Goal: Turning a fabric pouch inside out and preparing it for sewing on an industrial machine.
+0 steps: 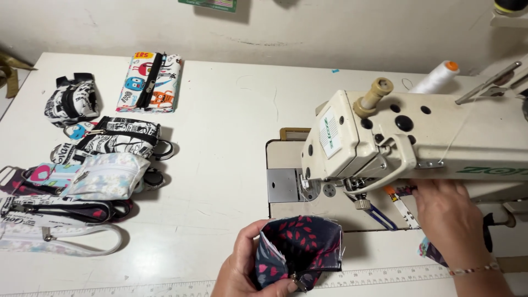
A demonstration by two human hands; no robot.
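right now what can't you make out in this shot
- Right hand, head view: fingertips hidden under the cream sewing machine head, so its grip cannot be told.
- Needle area: covered by the machine head.
- Left hand: wrist cut off by the bottom edge.
- Dark navy fabric pouch with red leaf print: its inside is in shadow.
- White thread cone: base hidden behind the machine.

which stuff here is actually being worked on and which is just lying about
In hand:
- dark pouch with red print, held by the left hand
- sewing machine, right hand beside it

Lying about:
- finished pouches
- monster-print pouch
- thread cone
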